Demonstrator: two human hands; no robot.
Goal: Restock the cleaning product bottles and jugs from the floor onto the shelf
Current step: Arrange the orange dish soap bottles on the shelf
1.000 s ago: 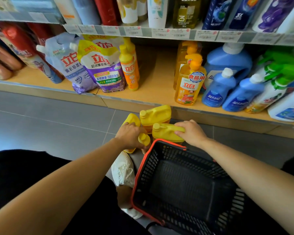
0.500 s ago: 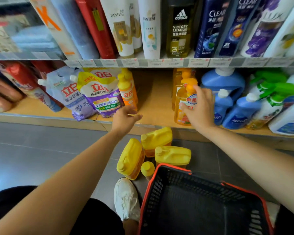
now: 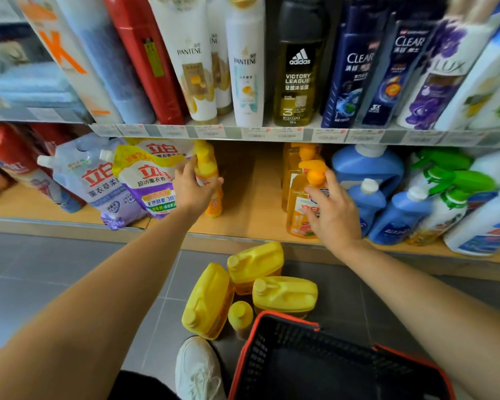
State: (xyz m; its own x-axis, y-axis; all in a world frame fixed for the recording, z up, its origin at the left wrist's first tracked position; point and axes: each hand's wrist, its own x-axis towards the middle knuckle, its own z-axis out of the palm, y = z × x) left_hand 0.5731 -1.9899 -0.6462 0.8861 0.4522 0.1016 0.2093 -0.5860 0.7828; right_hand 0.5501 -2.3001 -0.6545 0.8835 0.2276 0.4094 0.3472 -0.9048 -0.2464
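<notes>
Hands have left the jugs (image 3: 285,294) for the shelf (image 3: 248,197): left hand (image 3: 192,189) grips a slim bottle (image 3: 208,168), right hand (image 3: 334,210) lies spread against a pump bottle (image 3: 296,209); shoving could topple either.

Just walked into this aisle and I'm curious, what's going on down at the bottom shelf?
A person is restocking the shelf. Their left hand grips an orange bottle standing there, while the right hand rests spread fingers on a pump bottle. Three yellow jugs and a small bottle sit on the floor by a basket, not yet shelved.
</notes>
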